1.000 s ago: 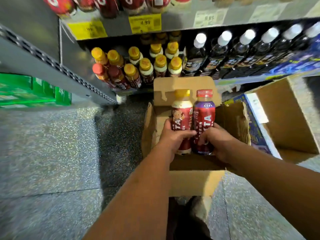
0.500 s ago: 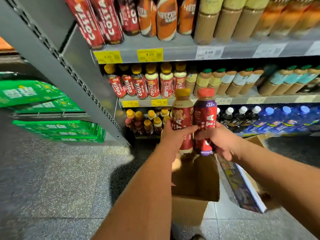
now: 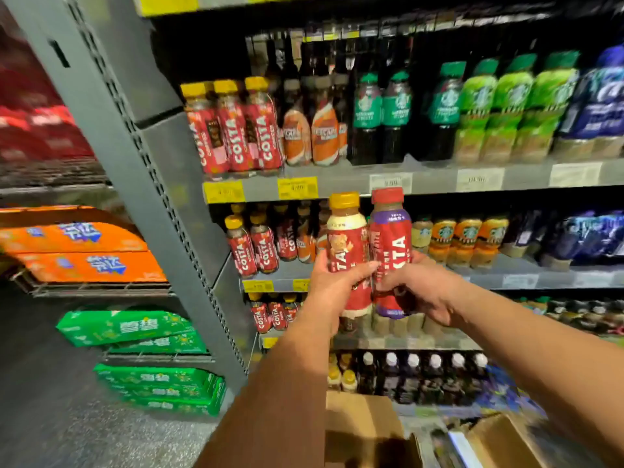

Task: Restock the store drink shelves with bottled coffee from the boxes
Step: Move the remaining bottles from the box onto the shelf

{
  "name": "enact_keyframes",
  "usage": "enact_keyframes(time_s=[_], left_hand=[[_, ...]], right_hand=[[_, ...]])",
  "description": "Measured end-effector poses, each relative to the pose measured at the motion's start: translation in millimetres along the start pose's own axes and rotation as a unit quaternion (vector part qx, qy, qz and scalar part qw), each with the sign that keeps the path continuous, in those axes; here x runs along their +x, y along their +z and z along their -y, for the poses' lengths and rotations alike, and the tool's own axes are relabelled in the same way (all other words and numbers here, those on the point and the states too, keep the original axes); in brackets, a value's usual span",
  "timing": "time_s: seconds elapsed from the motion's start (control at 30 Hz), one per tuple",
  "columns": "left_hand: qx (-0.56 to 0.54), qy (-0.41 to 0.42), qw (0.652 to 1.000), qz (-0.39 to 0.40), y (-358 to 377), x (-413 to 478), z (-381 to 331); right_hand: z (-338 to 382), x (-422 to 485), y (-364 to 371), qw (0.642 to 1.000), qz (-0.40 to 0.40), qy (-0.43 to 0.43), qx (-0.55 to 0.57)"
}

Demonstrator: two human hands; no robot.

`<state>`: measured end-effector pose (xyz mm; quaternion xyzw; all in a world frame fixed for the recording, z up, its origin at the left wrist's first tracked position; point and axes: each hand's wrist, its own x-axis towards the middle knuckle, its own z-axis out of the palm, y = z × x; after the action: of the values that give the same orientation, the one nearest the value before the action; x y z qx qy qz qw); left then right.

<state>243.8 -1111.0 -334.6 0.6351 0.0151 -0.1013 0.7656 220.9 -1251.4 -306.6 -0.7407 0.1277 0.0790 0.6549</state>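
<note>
My left hand (image 3: pixel 332 285) grips a Costa coffee bottle with a yellow cap (image 3: pixel 347 241), its label cream and red. Pressed against its right side stands a red-capped Costa bottle (image 3: pixel 391 244) with a purple and red label, held by my right hand (image 3: pixel 422 288). Both bottles are upright, raised in front of the middle shelf (image 3: pixel 287 271), where yellow-capped Costa bottles (image 3: pixel 251 244) stand in rows. More Costa bottles (image 3: pixel 236 130) line the shelf above. An open cardboard box (image 3: pixel 364 423) sits on the floor below my arms.
A grey perforated shelf upright (image 3: pixel 148 184) runs diagonally at the left. Orange (image 3: pixel 77 251) and green (image 3: pixel 135 329) drink cases are stacked on racks further left. A second open box (image 3: pixel 499 440) lies at the bottom right. Starbucks and other bottles (image 3: pixel 472 109) fill the shelves rightward.
Both hands have lifted the two bottles out of the box and up to the middle shelf's height. My view has tilted upward along the shelves.
</note>
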Motion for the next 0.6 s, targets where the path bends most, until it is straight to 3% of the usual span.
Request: enact_keyframes(time_s=[0.6], left_hand=[[0.038, 0.206, 0.978, 0.003, 42, -55, -225]], right_hand=[[207, -93, -24, 0.977, -0.024, -0.211, -0.027]])
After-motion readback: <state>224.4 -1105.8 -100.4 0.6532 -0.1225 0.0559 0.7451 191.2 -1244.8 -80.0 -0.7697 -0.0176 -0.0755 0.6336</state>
